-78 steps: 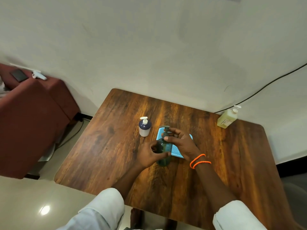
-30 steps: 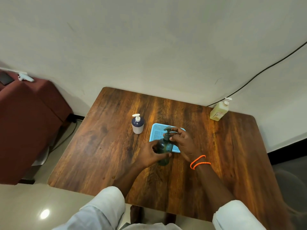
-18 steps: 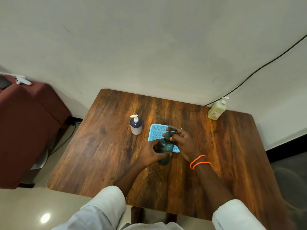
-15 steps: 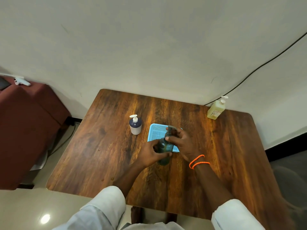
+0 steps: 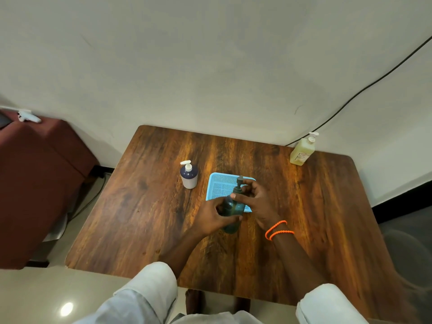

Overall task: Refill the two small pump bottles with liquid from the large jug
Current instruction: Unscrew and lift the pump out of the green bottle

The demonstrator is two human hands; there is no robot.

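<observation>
Head view, left hand [image 5: 216,217] wrapped around dark green pump bottle [image 5: 231,210] standing on wooden table [image 5: 145,218], right hand [image 5: 258,199] fingers seemingly pinching its pump collar, blue tray [image 5: 218,183] behind, 1 white-and-navy pump bottle [image 5: 189,175] nearby

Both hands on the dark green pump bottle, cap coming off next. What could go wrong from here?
1. The left hand holds the dark green pump bottle at its body only while the right hand works the pump collar; a slip could tip it onto the wooden table.
2. The blue mesh tray sits just behind; a lifted pump tube may drip beside it.
</observation>
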